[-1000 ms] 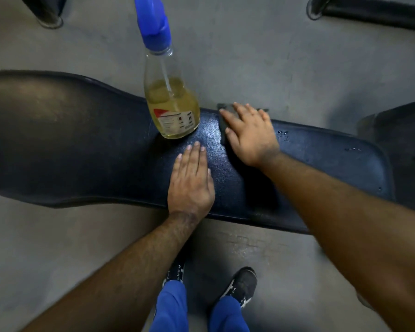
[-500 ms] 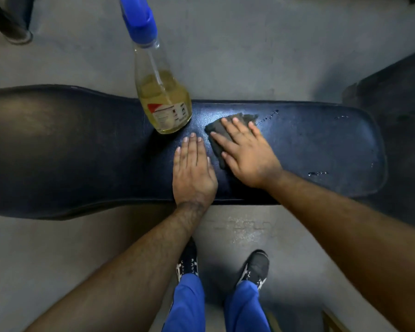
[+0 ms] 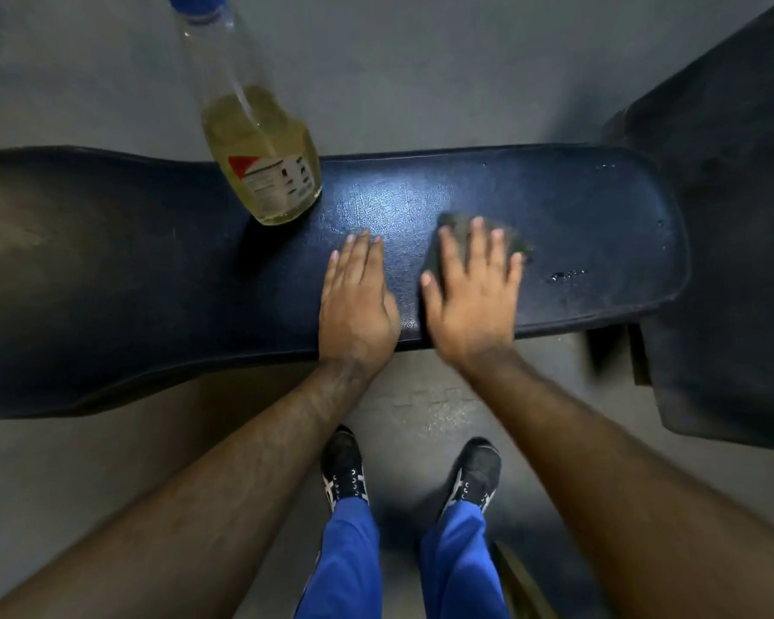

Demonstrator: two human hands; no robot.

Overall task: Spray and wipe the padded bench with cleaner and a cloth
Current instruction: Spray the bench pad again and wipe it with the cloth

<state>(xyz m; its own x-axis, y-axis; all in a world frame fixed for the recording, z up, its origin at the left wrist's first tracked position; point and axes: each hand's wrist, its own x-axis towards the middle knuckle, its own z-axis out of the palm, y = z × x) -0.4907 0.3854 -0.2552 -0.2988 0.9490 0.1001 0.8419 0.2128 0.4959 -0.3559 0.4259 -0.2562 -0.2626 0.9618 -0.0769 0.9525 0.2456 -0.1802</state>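
Pressing flat at frame centre-right, the right hand [image 3: 472, 297] pins a dark cloth [image 3: 517, 245] to the padded bench [image 3: 599, 207] — fingers spread, not clenched. The left hand [image 3: 358, 306] rests open just beside it, grasping nothing. The cloth looks limp and light, best worked under a flat palm. The navy vinyl appears slick, droplets [image 3: 566, 274] beading right of the cloth. The spray bottle [image 3: 264, 167] stands upper left — about half full.

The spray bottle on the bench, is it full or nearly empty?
Partly full. Yellowish liquid fills only the lower part of the bottle; the clear neck above it is empty. It stands on the bench.
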